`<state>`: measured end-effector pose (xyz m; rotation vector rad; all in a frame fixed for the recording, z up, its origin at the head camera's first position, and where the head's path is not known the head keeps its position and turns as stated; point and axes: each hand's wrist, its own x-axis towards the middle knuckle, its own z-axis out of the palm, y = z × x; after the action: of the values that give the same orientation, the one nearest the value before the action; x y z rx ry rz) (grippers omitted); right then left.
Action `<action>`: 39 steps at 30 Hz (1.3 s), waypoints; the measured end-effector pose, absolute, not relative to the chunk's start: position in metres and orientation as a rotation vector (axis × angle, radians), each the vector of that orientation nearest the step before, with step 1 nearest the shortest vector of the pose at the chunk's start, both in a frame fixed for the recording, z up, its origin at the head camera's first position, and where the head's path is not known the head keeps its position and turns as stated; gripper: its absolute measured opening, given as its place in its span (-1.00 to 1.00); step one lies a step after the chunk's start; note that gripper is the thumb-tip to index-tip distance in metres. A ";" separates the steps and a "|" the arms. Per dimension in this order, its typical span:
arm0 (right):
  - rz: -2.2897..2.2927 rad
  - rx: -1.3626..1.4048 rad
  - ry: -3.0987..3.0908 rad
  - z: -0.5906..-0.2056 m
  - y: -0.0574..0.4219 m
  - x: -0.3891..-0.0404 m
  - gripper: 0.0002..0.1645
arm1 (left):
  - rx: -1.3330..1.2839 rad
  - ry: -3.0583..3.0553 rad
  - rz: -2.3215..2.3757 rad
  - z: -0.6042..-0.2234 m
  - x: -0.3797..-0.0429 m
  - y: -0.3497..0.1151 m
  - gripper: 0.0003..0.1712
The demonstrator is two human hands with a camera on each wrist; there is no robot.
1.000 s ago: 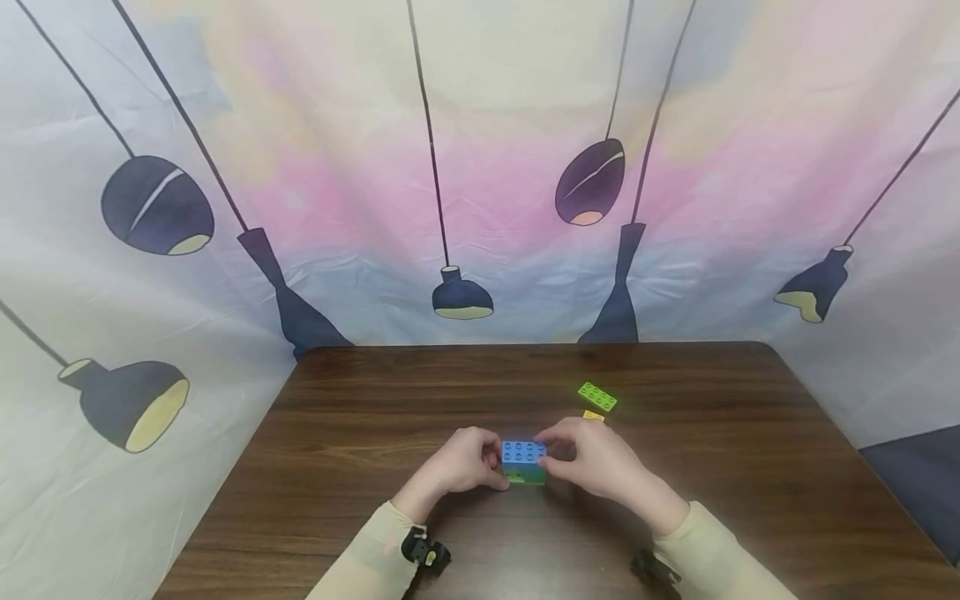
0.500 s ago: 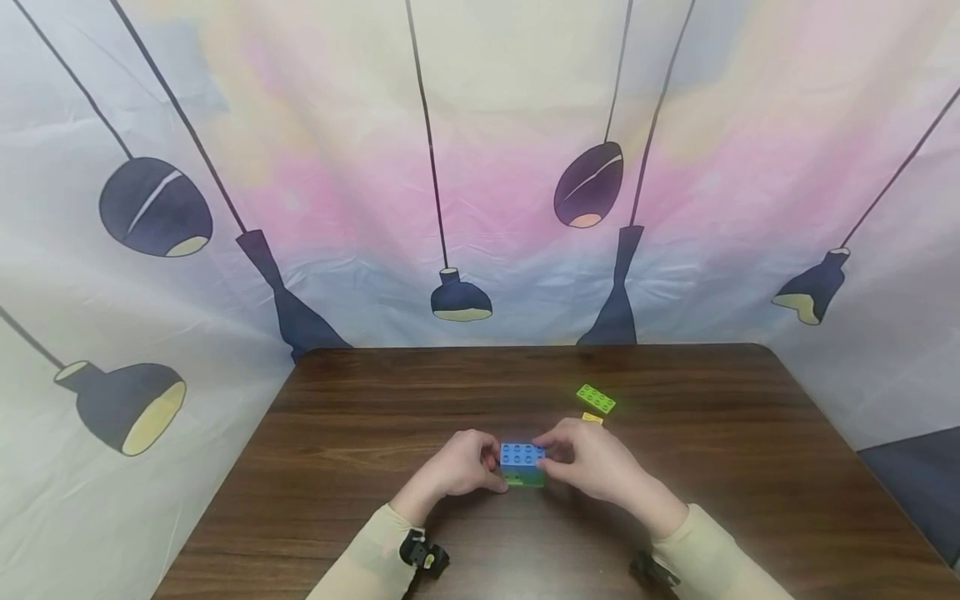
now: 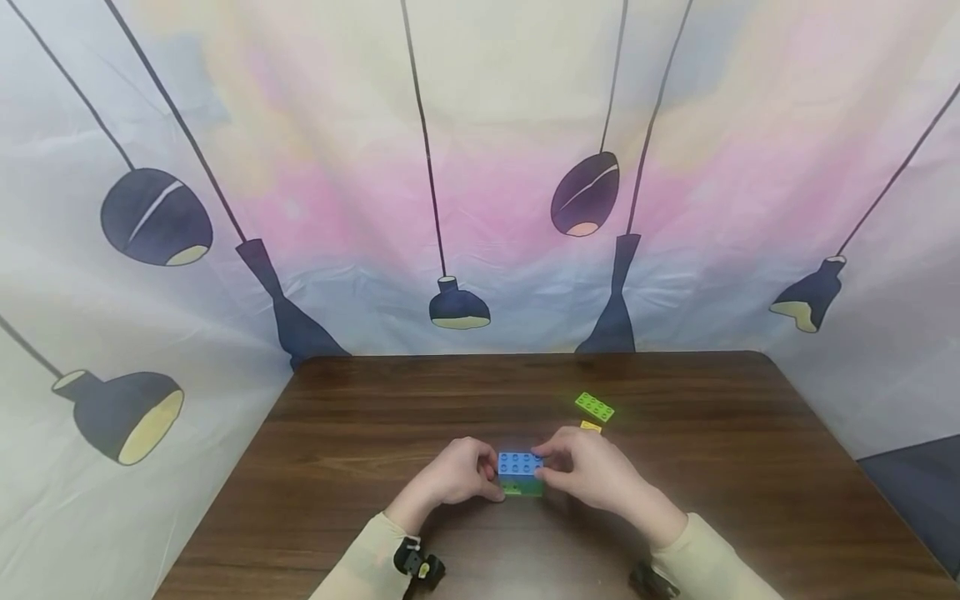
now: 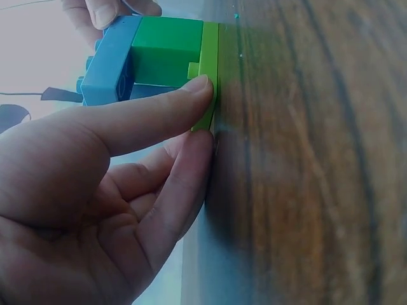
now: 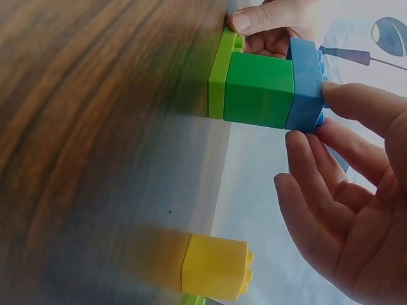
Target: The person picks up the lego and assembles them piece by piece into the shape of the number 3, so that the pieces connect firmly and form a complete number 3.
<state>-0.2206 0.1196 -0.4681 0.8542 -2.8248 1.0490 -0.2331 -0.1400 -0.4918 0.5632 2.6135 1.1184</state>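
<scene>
Brick stack (image 3: 521,477) is upright between your two hands, low at the bench (image 3: 315,467): a lime base plate (image 5: 217,82), a green brick (image 5: 257,89) and a blue brick (image 3: 517,463) on top. At its nine o'clock, your left hand (image 3: 459,473) has its grip pinching the base plate; at three o'clock, your right hand's (image 3: 596,471) grip pinches the blue brick's end. Toward two o'clock, a yellow brick (image 3: 591,426) shows past your right hand. Farther off, between one and two o'clock, lies a loose lime plate (image 3: 595,407). Beyond the bench, at twelve, is a lamp-printed cloth (image 3: 495,100).
</scene>
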 end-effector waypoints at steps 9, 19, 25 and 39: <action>1.062 0.871 -2.839 -0.467 0.121 -0.222 -0.68 | 0.590 2.602 1.116 -0.491 -0.234 -0.140 -0.67; 1.122 0.912 -2.854 -0.467 0.126 -0.229 -0.66 | 0.576 2.625 1.077 -0.492 -0.236 -0.138 -0.68; 1.121 0.911 -2.864 -0.469 0.127 -0.229 -0.66 | 0.573 2.626 1.078 -0.493 -0.234 -0.138 -0.67; 1.073 0.957 -2.869 -0.467 0.128 -0.229 -0.65 | 0.566 2.638 1.065 -0.493 -0.234 -0.138 -0.67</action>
<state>-0.2293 0.1277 -0.4669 0.9571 -2.8685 1.0728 -0.2343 -0.1379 -0.4928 0.5655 2.6376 1.0648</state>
